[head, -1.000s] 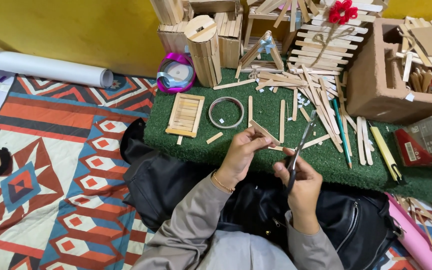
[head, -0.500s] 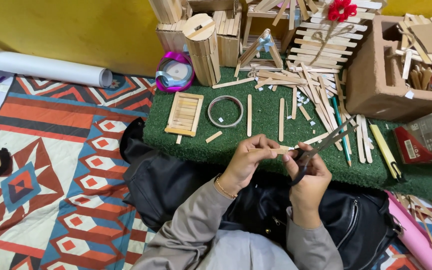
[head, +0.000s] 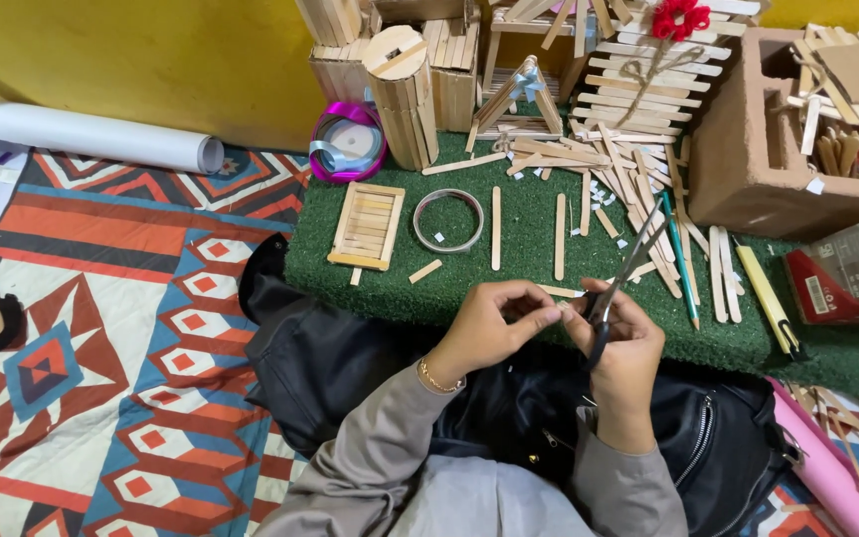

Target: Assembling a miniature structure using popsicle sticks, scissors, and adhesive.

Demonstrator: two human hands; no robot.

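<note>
- left hand [head: 489,323] pinches a thin pale wooden stick [head: 559,291] at the green turf mat [head: 509,283] edge
- right hand [head: 623,343] grips black-handled scissors [head: 620,276] (blades parted)
- red-and-grey flat package [head: 852,268] lies far right

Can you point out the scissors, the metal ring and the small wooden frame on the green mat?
scissors [head: 620,276]: head view, on the blades above the right hand.
metal ring [head: 418,221]: head view, on its left rim.
small wooden frame [head: 367,226]: head view, on its middle slats.

A green turf mat [head: 529,268] is seen against a yellow wall [head: 151,60]. The rug [head: 121,338] is patterned in red, blue and cream geometric shapes. Grey sleeves [head: 380,467] and a black bag [head: 350,368] are shown.
</note>
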